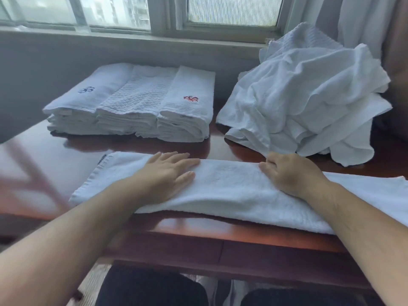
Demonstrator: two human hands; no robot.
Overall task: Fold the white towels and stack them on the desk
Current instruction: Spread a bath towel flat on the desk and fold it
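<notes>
A white towel (pixel 229 186), folded into a long strip, lies across the front of the reddish wooden desk (pixel 39 160). My left hand (pixel 167 173) presses flat on its left half with straight fingers. My right hand (pixel 289 173) rests on the towel's far edge right of centre, its fingers curled at that edge. Behind, at the left, stand three side-by-side stacks of folded white towels (pixel 136 107), one with a blue mark, one with a red mark. A loose pile of unfolded white towels (pixel 304 96) fills the back right.
A window and its sill (pixel 132 38) run along the wall behind the desk. A curtain (pixel 371 18) hangs at the far right. The desk's front edge (pixel 220 237) is near my knees, which show below it.
</notes>
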